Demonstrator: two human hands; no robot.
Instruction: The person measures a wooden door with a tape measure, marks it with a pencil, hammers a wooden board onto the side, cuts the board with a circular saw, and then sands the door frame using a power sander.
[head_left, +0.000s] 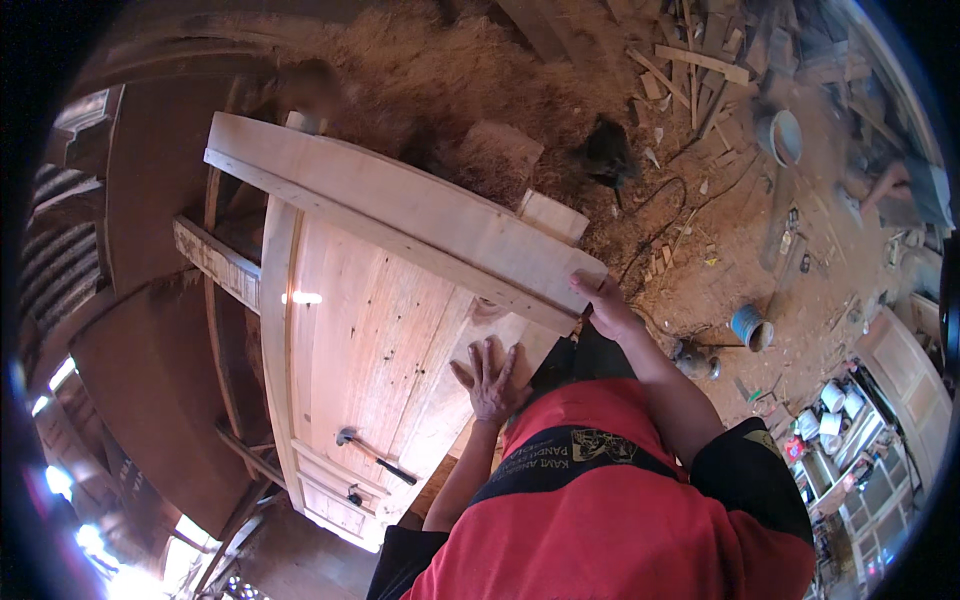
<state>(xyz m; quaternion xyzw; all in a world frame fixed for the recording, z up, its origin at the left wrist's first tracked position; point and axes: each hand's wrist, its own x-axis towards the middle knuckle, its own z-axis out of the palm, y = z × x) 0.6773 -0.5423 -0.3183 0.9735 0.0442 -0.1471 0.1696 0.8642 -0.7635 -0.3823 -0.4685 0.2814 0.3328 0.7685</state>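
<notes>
Here, the pale wooden surface (335, 340) carries a hammer (381, 461), which lies apart from your hands. The long board (400, 205) extends slantwise along the far side of this surface. Your left hand (490, 385) rests flat on the wood, its fingers spread and released. Your right hand (608, 306) is grasping the board's right end. Farther right, a blue can (748, 326) is on the floor (715, 290).

shirt (610, 530) red | chest band (535, 455) black, printed, pale emblem (603, 447) | sleeves (752, 485) black, short | lower garment (597, 362) dark
</notes>
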